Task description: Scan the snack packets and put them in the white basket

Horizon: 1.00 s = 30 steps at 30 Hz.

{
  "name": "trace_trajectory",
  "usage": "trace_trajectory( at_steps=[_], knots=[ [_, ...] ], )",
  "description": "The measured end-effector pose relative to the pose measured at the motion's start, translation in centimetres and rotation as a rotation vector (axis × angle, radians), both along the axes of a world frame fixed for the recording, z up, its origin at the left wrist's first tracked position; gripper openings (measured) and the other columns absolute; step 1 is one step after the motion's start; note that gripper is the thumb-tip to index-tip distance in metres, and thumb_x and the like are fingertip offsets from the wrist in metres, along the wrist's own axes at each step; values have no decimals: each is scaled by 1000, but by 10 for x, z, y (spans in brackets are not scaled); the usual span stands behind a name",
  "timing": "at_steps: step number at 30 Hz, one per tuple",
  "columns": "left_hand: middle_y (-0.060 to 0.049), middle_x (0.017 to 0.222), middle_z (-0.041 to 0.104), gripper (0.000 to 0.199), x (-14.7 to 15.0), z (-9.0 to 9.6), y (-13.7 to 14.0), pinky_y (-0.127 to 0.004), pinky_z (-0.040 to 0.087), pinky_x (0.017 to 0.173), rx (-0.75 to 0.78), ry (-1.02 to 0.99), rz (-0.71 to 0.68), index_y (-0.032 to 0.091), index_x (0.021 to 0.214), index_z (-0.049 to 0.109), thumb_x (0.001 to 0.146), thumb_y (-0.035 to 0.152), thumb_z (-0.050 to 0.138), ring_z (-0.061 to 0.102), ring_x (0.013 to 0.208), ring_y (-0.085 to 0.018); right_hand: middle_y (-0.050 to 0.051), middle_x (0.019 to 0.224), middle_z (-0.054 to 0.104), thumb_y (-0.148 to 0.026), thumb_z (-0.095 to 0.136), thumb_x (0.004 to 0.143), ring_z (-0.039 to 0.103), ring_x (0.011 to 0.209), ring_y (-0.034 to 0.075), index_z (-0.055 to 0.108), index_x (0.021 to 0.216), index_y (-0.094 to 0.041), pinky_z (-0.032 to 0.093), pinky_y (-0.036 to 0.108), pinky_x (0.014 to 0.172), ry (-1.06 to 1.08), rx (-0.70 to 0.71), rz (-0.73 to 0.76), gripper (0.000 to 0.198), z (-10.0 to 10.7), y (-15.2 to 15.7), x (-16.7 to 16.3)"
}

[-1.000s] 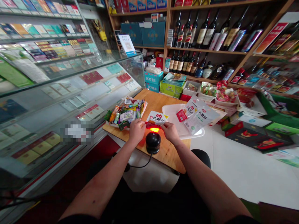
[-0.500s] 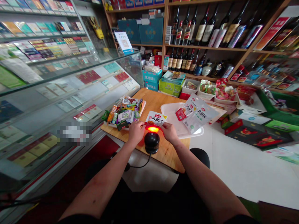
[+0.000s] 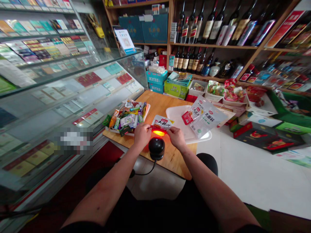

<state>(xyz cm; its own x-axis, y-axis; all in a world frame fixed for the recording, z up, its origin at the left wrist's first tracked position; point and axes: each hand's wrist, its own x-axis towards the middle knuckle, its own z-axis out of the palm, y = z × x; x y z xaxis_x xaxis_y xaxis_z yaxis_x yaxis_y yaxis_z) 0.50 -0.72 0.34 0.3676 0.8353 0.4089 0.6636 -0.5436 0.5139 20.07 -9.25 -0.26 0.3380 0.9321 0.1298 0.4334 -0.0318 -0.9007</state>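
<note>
Packet (image 3: 162,122) between both hands (image 3: 177,137)

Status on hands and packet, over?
Left hand, right hand: both pinching snack packet. Black scanner on near side, red-orange glow between. Nothing visibly blocking.

In front of me stands a wooden table (image 3: 157,99), light brown, with visible grain. On its left part lies a pale tray (image 3: 148,111), mostly covered by its contents. On its right part lies a white tray (image 3: 174,113), which reaches over the side edge. Near the edge closest to me stands a black scanner (image 3: 156,149).
</note>
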Motion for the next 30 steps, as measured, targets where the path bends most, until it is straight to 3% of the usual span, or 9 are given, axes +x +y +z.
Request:
trace_trajectory(
  at_steps=[3, 7, 10, 14, 19, 24, 30],
  knots=[
    [-11, 91, 68, 18, 11, 12, 3, -35, 45, 86, 5, -73, -29, 16, 89, 72, 92, 24, 57, 61, 88, -23, 3, 89, 74, -35, 56, 90, 66, 84, 21, 76, 89, -20, 47, 29, 74, -8, 30, -56, 26, 12, -4, 5],
    [-10, 89, 67, 16, 34, 26, 8, -34, 45, 84, -8, -91, -89, 16, 88, 72, 91, 24, 58, 61, 86, -23, 6, 86, 70, -33, 55, 89, 63, 82, 21, 72, 76, -19, 45, 30, 76, -136, 131, -134, 25, 23, -14, 18],
    [-10, 93, 70, 16, 60, 35, 9, -33, 45, 84, -29, -93, -171, 16, 91, 72, 91, 22, 57, 62, 91, -22, 6, 79, 67, -33, 56, 89, 60, 76, 20, 67, 70, -19, 43, 30, 72, -179, 151, -245, 27, 27, -25, 30],
    [-10, 91, 71, 15, 102, 44, 8, -32, 44, 77, -100, -69, -289, 15, 90, 71, 90, 23, 58, 63, 85, -22, 5, 78, 67, -32, 55, 88, 59, 74, 19, 69, 75, -19, 42, 30, 72, -182, 154, -343, 23, 28, -40, 52],
    [-10, 79, 70, 14, 157, 43, 6, -31, 40, 64, -265, -7, -383, 15, 84, 69, 87, 26, 61, 62, 70, -21, 5, 72, 63, -28, 53, 84, 56, 69, 18, 65, 67, -17, 38, 30, 67, -325, 115, -491, 24, 15, -53, 86],
    [-14, 92, 73, 18, 206, 38, -1, -32, 45, 69, -389, 41, -445, 15, 96, 70, 83, 23, 62, 67, 82, -25, 6, 71, 61, -30, 51, 86, 55, 69, 17, 59, 64, -16, 35, 29, 65, -462, 59, -590, 27, -4, -61, 115],
    [-15, 100, 73, 25, 249, 28, -10, -31, 48, 74, -521, 109, -420, 14, 102, 70, 81, 27, 62, 68, 89, -25, 6, 78, 64, -31, 47, 91, 53, 71, 16, 62, 72, -16, 31, 28, 65, -588, -141, -641, 29, -18, -70, 133]
  ],
)
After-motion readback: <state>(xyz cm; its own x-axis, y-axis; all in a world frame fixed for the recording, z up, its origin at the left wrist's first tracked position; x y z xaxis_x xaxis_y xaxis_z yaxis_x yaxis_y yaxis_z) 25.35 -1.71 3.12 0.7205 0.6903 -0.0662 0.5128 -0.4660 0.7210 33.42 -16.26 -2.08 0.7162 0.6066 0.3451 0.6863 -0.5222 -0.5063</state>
